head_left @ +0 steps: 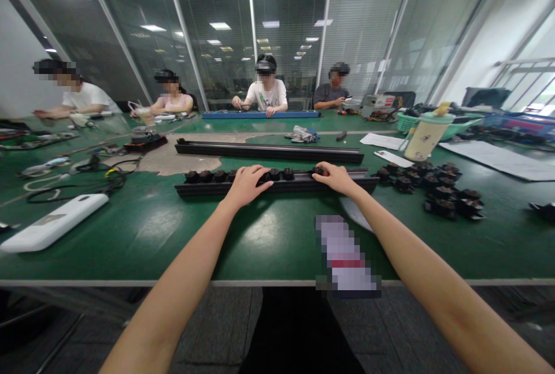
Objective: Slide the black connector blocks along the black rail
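A long black channel rail [277, 188] lies across the table in front of me, with a row of black round-topped socket modules [288, 174] set along it. My left hand [248, 184] rests over the row, its thumb stretched out to the right and its fingers over the modules, covering some of them. At the right part of the rail, my right hand [337, 178] pinches one black socket module [318, 170] between thumb and fingers. Whether that module is seated in the channel is hard to see. Several loose modules [444, 192] lie in a heap right of the rail.
A second black rail [269, 151] lies behind. A phone [347, 258] overhangs the front table edge. A white power bank-like case [54, 222] and cables [117, 174] are left; a cup [427, 134] and papers [503, 159] are right. Several people sit opposite, one at a blue rail [260, 114].
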Action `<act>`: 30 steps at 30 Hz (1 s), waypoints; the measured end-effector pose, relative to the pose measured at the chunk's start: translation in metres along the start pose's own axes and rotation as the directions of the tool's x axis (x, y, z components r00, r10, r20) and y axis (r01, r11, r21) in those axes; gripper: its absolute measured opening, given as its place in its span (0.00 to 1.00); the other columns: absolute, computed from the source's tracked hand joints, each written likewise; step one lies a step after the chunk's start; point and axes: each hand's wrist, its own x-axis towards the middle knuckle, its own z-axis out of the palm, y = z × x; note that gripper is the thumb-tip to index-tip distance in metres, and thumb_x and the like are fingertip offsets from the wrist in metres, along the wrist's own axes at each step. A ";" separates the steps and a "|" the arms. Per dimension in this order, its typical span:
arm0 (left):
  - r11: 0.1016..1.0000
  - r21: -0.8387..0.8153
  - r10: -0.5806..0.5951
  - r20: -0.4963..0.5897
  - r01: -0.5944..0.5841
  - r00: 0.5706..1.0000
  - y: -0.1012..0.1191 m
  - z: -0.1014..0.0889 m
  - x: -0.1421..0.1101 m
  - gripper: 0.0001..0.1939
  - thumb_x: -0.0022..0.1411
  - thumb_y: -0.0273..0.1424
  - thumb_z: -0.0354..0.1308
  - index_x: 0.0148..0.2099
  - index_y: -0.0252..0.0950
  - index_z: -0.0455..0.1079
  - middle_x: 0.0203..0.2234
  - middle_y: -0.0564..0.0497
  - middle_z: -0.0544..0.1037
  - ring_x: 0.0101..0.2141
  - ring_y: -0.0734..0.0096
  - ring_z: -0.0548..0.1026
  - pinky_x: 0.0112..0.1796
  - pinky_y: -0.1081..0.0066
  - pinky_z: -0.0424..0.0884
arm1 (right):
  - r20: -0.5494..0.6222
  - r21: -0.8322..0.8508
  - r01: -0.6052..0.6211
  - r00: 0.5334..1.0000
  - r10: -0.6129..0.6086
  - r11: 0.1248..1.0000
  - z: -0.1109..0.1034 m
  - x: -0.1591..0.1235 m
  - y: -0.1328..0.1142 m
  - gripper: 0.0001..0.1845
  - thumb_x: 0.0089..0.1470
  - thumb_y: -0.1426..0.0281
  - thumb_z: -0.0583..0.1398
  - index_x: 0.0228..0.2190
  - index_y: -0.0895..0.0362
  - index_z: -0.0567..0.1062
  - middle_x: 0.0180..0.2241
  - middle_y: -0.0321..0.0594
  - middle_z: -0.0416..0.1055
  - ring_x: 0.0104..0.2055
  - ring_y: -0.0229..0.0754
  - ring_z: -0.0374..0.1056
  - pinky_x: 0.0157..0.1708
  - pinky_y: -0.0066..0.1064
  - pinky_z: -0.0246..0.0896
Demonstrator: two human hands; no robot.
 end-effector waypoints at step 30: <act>1.000 -0.010 -0.011 0.004 0.011 1.000 0.002 -0.002 -0.001 0.22 0.73 0.45 0.54 0.63 0.43 0.71 0.60 0.43 0.75 0.61 0.53 0.71 0.63 0.53 0.59 | -0.014 -0.002 -0.028 1.000 0.028 1.000 -0.008 -0.002 -0.004 0.18 0.57 0.57 0.61 0.43 0.54 0.80 0.33 0.40 0.78 0.40 0.48 0.72 0.44 0.38 0.50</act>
